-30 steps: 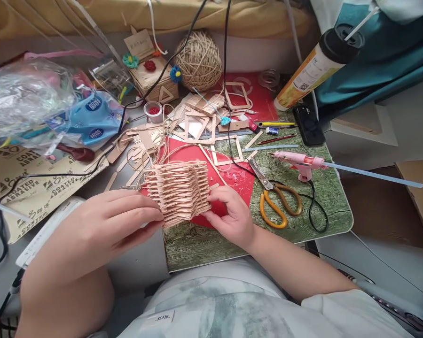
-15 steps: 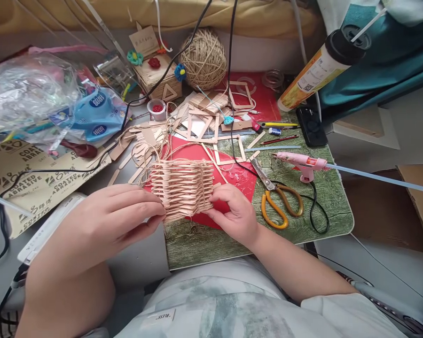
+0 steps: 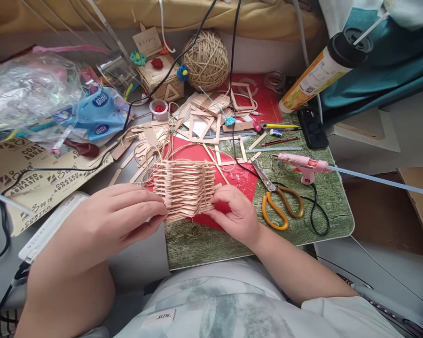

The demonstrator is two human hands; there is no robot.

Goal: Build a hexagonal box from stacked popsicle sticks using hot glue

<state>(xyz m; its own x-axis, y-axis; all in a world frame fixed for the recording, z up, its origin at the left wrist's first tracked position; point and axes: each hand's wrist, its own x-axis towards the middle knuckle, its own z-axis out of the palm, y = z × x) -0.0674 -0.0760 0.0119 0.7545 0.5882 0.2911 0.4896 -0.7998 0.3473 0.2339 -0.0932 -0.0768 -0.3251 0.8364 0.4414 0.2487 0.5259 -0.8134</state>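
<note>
Between my hands is a box-like stack of craft sticks [image 3: 185, 188], laid in many crossed layers with gaps between them. My left hand [image 3: 127, 216] is closed on its left side, fingers pressed together at the lower left corner. On the right, my right hand [image 3: 236, 211] pinches the lower right edge between thumb and fingers. Thin twine [image 3: 162, 152] runs loosely around the back of the stack. Beneath it lies a red sheet [image 3: 245, 188] on a green wood-grain board [image 3: 215, 244]. The inside of the stack is hidden.
Right of my hands lie orange-handled scissors [image 3: 277, 202] and a pink glue gun [image 3: 305, 164] with its cord. Behind are stick frames [image 3: 216, 138], a twine ball [image 3: 206, 61] and a phone [image 3: 313, 127]. A tall cup [image 3: 324, 70] stands far right; sandpaper [image 3: 38, 188] lies left.
The whole view has shifted very slightly. Both hands keep the same grip on the craft-stick stack, and nothing else has visibly moved.
</note>
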